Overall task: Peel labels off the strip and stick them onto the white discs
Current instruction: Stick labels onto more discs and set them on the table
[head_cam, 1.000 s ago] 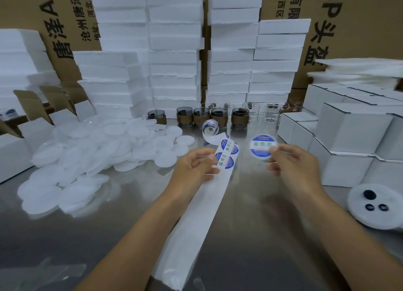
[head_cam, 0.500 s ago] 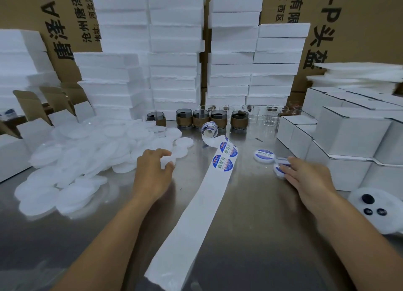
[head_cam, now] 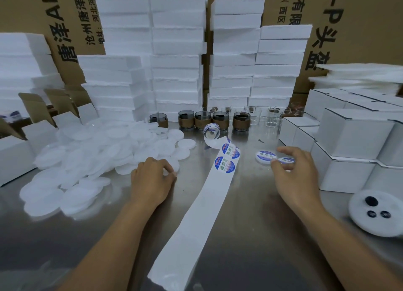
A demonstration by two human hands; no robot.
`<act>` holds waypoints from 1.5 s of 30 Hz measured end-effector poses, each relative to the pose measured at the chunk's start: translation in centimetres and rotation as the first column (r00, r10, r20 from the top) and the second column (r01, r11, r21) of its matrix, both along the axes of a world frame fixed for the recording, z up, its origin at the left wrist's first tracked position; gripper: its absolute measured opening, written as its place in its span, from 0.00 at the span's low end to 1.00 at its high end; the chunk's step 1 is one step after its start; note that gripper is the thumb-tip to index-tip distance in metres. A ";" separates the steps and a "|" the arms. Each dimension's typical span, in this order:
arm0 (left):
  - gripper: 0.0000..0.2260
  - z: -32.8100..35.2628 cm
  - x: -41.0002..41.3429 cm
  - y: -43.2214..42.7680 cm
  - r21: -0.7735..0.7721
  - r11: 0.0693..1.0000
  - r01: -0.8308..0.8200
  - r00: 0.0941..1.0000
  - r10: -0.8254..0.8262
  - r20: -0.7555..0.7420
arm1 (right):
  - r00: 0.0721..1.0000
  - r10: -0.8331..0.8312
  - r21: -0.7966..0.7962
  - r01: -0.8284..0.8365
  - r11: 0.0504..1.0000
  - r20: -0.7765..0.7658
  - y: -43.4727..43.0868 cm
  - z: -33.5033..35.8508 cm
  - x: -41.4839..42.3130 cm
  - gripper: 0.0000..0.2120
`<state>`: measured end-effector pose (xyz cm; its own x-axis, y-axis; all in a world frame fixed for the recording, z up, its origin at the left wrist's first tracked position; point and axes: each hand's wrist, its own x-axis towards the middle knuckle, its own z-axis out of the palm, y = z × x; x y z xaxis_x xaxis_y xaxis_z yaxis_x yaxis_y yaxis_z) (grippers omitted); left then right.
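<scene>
At the far left, open cardboard boxes (head_cam: 32, 124) are seen with flaps raised; their contents are mostly hidden. A loose pile of white discs (head_cam: 87, 155) is spread over the metal table (head_cam: 250, 236) beside them. The left hand (head_cam: 150, 179) is placed at the near edge of this pile, its fingers curled and pinching the rim of one white disc (head_cam: 175, 167). Behind, a row of glass cups in brown sleeves (head_cam: 202, 120) is lined up, each with something dark inside that cannot be made out. The label roll (head_cam: 210, 133) stands just in front of the cups, and the label strip (head_cam: 196, 214) is run out from it towards the viewer, flat on the table between the two hands, with round blue-and-white labels (head_cam: 225, 165) on its far part only. To its right, two labelled discs (head_cam: 265, 156) lie side by side. The right hand (head_cam: 292, 177) is held over the nearer one with fingers loosely spread; contact cannot be told. Clear glasses (head_cam: 272, 116) stand behind, closed white boxes (head_cam: 353, 133) are stacked at the right, and a white round piece (head_cam: 377, 212) with three dark spots lies beside them.
</scene>
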<state>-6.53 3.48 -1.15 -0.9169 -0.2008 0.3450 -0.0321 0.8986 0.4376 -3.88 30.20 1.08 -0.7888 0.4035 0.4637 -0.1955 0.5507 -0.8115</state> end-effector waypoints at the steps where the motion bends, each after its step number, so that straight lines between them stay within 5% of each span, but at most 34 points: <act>1: 0.03 0.1 0.1 0.0 -0.011 1.000 -0.004 1.000 0.004 -0.006 | 1.000 0.003 0.005 -0.003 1.000 -0.012 -0.1 0.1 0.1 0.12; 4: 0.05 0.4 0.2 0.2 -0.047 0.999 0.017 0.999 -0.018 -0.034 | 0.998 0.021 0.034 -0.019 0.999 -0.056 -0.7 0.4 0.4 0.11; 7: 0.07 1.6 0.7 1.4 0.326 0.927 0.185 0.975 -0.133 -0.176 | 0.989 0.104 0.029 -0.101 0.994 -0.103 -1.6 0.4 0.9 0.11; 9: 0.09 2.7 1.3 2.8 0.632 0.714 0.303 0.952 -0.194 -0.237 | 0.974 0.201 -0.004 -0.203 0.979 -0.107 -2.5 0.4 1.2 0.10; 12: 0.08 3.5 2.4 4.9 0.880 0.300 0.368 0.895 -0.370 -0.248 | 0.926 0.370 -0.129 -0.376 0.918 -0.071 -3.9 0.3 1.8 0.09; 15: 0.08 3.4 3.1 6.2 0.925 0.140 0.353 0.827 -0.509 -0.239 | 0.857 0.514 -0.250 -0.506 0.826 -0.035 -4.9 0.2 2.0 0.08; 20: 0.09 3.0 3.1 6.9 0.945 0.094 0.313 0.815 -0.538 -0.217 | 0.828 0.559 -0.385 -0.532 0.754 -0.049 -5.2 0.1 1.9 0.09; 24: 0.16 2.3 3.2 7.3 0.909 0.146 0.390 0.784 -0.571 -0.244 | 0.791 0.611 -0.408 -0.567 0.716 -0.027 -5.5 -0.1 2.0 0.05; 27: 0.10 2.2 3.0 7.4 0.917 0.123 0.380 0.805 -0.532 -0.262 | 0.814 0.579 -0.418 -0.537 0.733 -0.031 -5.6 -0.3 1.8 0.02; 31: 0.04 2.2 2.2 6.6 0.949 0.098 0.299 0.885 -0.401 -0.237 | 0.938 0.338 -0.009 -0.339 0.941 0.081 -4.4 -1.1 1.1 0.06; 34: 0.06 2.1 1.7 5.9 0.963 0.100 0.251 0.918 -0.340 -0.204 | 0.933 0.270 0.292 -0.334 0.896 0.239 -3.6 -1.7 0.9 0.17; 41: 0.14 1.6 1.1 5.9 0.974 0.195 0.111 0.953 -0.300 -0.048 | 0.874 0.250 0.372 -0.415 0.830 0.416 -4.1 -1.6 -0.5 0.26; 45: 0.13 1.6 1.2 6.1 0.985 0.131 0.111 0.911 -0.409 -0.049 | 0.848 0.303 0.303 -0.455 0.837 0.435 -4.6 -1.6 -0.6 0.24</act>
